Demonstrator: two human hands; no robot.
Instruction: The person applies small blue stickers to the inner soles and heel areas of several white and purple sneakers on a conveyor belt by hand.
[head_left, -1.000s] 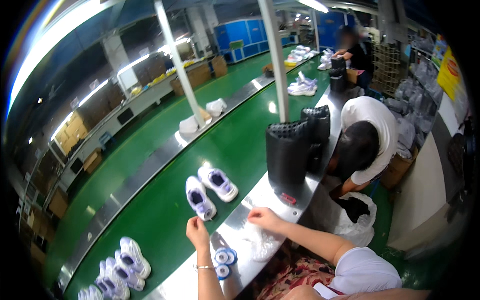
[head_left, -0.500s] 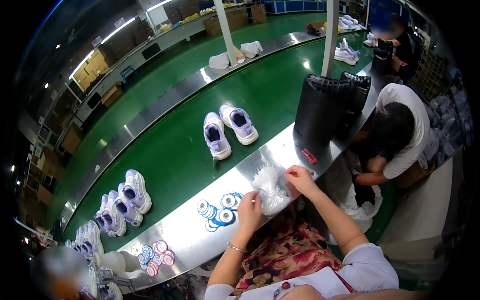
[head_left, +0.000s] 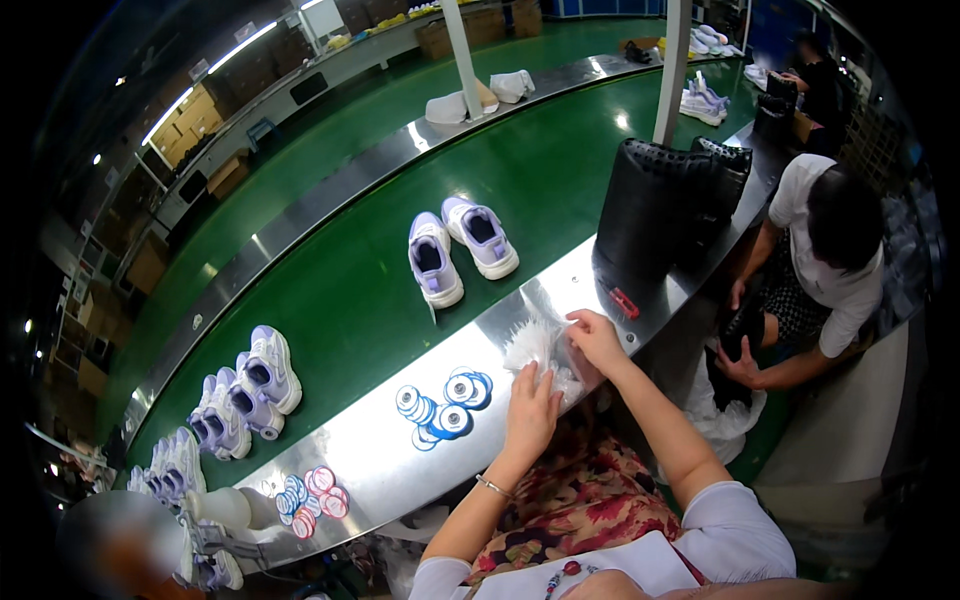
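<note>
A clear plastic bag (head_left: pixel 568 383) with a bundle of thin white plastic strips (head_left: pixel 530 343) fanning out of its mouth lies on the metal ledge before me. My left hand (head_left: pixel 531 412) rests against the bundle's near left side, its fingers stretched out and slightly apart. At the bag's right edge my right hand (head_left: pixel 597 342) is closed, thumb and fingers pinching the plastic. Left of the bundle are several round blue-and-white tags (head_left: pixel 455 420), in overlapping groups. Beyond the ledge, a pair of white-and-lilac sneakers (head_left: pixel 432 262) stands on the green belt.
Tall black boots (head_left: pixel 645 215) and a small red tool (head_left: pixel 625 303) are to the right. Red and blue round tags (head_left: pixel 312 498) lie farther left, near more sneakers (head_left: pixel 250 385). A co-worker (head_left: pixel 820 250) sits at the right beside a white plastic sack (head_left: pixel 725 425).
My left hand has moved right onto the bundle, its fingers opening from a pinch. My right hand stays at the bag's edge. The co-worker has shifted back to the right and raised their head.
</note>
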